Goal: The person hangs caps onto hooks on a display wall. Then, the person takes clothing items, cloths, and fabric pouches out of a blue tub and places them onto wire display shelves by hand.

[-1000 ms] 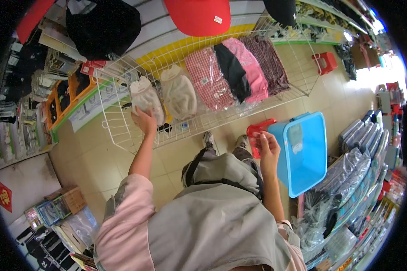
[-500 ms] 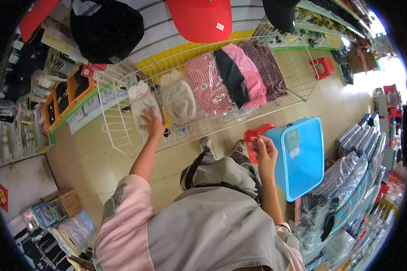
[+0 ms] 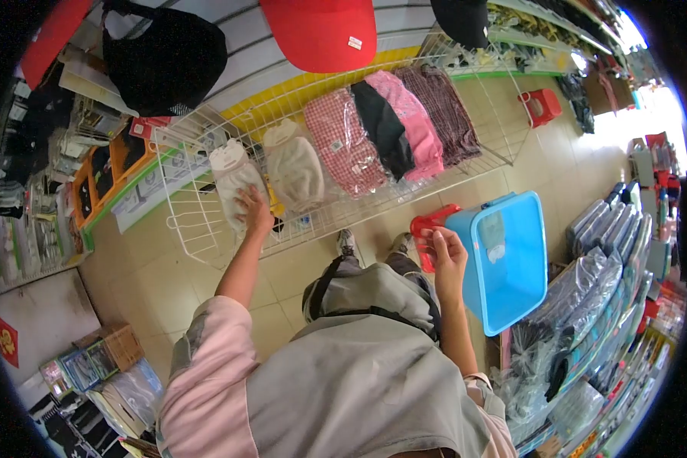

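My left hand [image 3: 253, 210] rests with fingers spread on a pale packaged item [image 3: 233, 174] at the left end of a white wire basket [image 3: 177, 221]. Right of it lies a second pale packaged item [image 3: 295, 172]. Farther along the basket are a red checked cloth [image 3: 345, 145] in clear wrap, a black cloth [image 3: 382, 128], a pink cloth [image 3: 412, 122] and a dark checked cloth [image 3: 441, 114]. My right hand [image 3: 449, 256] is raised beside a blue bin [image 3: 510, 267], its fingers curled with thumb and fingertips close; whether it holds anything is too small to tell.
Caps hang above the basket, a red one [image 3: 320, 34] between black ones. A red stool [image 3: 427, 229] stands behind my right hand, and another red stool [image 3: 540, 107] farther off. Plastic-wrapped goods [image 3: 580, 290] fill the right side; boxes [image 3: 120, 343] sit at lower left.
My left hand has moved up from the lower edge of the leftmost pale item and now lies flatter on it. My right hand has shifted slightly down.
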A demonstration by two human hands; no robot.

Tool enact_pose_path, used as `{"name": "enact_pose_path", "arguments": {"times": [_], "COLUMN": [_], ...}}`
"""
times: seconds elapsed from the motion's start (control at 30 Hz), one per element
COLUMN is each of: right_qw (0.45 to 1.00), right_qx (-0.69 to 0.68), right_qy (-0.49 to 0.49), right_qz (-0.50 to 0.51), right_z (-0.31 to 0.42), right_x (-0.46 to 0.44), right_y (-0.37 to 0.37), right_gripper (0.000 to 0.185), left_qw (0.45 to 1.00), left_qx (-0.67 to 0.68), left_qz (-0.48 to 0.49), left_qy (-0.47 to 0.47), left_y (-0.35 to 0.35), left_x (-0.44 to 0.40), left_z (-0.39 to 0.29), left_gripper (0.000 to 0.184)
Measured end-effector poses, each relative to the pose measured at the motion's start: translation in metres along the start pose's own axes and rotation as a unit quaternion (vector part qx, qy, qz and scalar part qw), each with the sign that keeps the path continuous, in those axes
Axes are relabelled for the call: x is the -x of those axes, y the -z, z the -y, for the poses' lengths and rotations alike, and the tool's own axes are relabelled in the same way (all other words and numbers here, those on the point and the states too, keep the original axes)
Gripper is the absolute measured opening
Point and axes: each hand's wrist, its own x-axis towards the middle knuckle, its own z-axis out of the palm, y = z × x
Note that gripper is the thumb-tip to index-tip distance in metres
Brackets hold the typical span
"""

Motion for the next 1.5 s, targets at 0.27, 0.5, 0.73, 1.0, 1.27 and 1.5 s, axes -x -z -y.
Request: {"name": "enact_pose_path", "arguments": {"times": [0.27,0.5,0.73,1.0,1.27,1.5], "right_qw": [1.0,0.994,0.946,0.831,0.754,0.696], "right_qx": [0.014,0.001,-0.19,-0.425,-0.496,-0.565], "right_qy": [0.004,0.019,-0.06,-0.169,-0.276,-0.296], "right_qz": [-0.015,-0.106,-0.255,-0.318,-0.331,-0.33], "right_z": [0.006,-0.003,-0.029,-0.177,-0.297,-0.336], "right_x": [-0.003,-0.021,-0.078,-0.155,-0.201,-0.241], "right_y": [0.028,0.108,0.256,0.407,0.438,0.437], "right_gripper": [0.022,0.028,0.042,0.044,0.073,0.082], "left_qw": [1.0,0.999,0.996,0.952,0.941,0.965], "left_qx": [0.005,-0.027,0.049,0.121,0.03,-0.008], "left_qz": [0.01,0.01,-0.074,-0.271,-0.282,-0.191], "left_qy": [0.007,0.016,0.011,-0.073,-0.186,-0.18], "left_y": [0.001,-0.002,0.004,0.026,0.072,0.083], "left_x": [0.007,0.001,0.01,0.053,0.2,0.277], "left_z": [-0.002,0.004,0.003,-0.021,-0.139,-0.236], "left_gripper": [0.104,0.117,0.101,0.072,0.052,0.049]}}
